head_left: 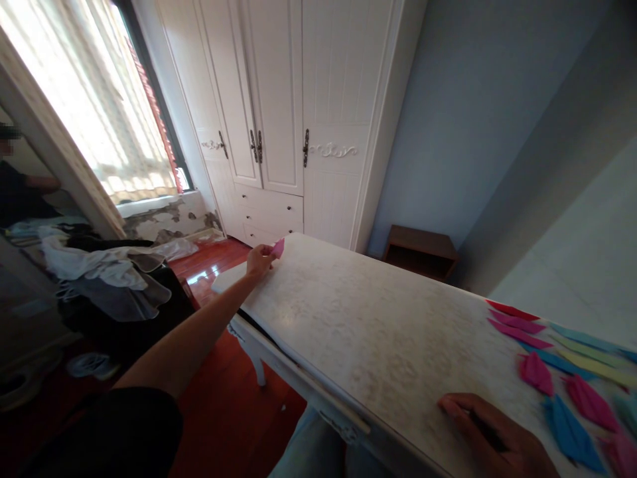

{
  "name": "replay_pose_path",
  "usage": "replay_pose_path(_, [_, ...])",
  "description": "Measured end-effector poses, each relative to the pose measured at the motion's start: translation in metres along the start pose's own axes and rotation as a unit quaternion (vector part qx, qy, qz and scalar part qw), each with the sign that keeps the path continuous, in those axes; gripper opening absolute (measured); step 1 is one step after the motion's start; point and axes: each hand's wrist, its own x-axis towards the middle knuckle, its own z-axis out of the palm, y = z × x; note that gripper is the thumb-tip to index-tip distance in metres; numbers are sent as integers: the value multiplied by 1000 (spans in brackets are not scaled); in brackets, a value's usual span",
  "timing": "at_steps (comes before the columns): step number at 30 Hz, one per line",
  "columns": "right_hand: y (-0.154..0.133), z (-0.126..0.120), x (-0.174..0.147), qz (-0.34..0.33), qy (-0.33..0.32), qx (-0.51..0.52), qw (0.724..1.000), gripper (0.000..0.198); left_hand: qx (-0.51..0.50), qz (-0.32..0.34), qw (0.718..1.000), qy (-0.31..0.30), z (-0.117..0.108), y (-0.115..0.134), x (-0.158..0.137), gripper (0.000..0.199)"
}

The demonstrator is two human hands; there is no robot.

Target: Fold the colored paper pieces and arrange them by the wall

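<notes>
At the far left corner of the table, my left hand point(260, 260) pinches a small pink folded paper piece point(278, 248) between thumb and fingers. My right hand point(490, 431) is low over the near right part of the white patterned table point(358, 312). Its fingers are loosely bent with a gap by the thumb, and nothing shows in it. Just right of it lie a blue folded paper piece point(572, 431) and a pink folded paper piece point(536, 373). Behind these are flat folded strips in red point(512, 310), pink, blue and yellow.
A white wardrobe point(333, 79) with drawers stands beyond the table. A small brown cabinet point(422, 251) sits by the wall. Clothes point(99, 255) are heaped on a dark piece of furniture at left. A mirror point(22, 219) there reflects a person. The floor point(219, 378) is glossy red.
</notes>
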Motion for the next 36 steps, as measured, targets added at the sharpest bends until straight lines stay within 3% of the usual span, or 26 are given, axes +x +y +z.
replay_pose_path(4, [-1,2,0,-6,-14,8,1000,36,-91,34,994,-43,-1,34,-45,39])
replay_pose_path(7, [-6,2,0,-2,-17,20,1000,37,-247,48,961,-113,0,67,-89,44])
replay_pose_path(10, [-13,2,-1,-2,-21,23,1000,37,-310,52,933,-173,4,104,-132,42])
replay_pose_path(18, [-20,2,0,-8,-5,29,1000,23,-349,46,861,-368,49,177,-220,42])
replay_pose_path(25, [-18,5,2,-6,9,5,1000,15,-325,68,791,-514,103,221,-271,30])
replay_pose_path(27, [-18,4,2,-2,7,7,1000,15,-306,74,788,-529,119,229,-277,29])
replay_pose_path(31, [-20,3,1,-14,12,12,1000,14,-267,84,811,-514,149,235,-276,22])
replay_pose_path(36, [-20,3,1,-30,12,-2,999,10,-229,-19,826,-514,171,233,-270,16])
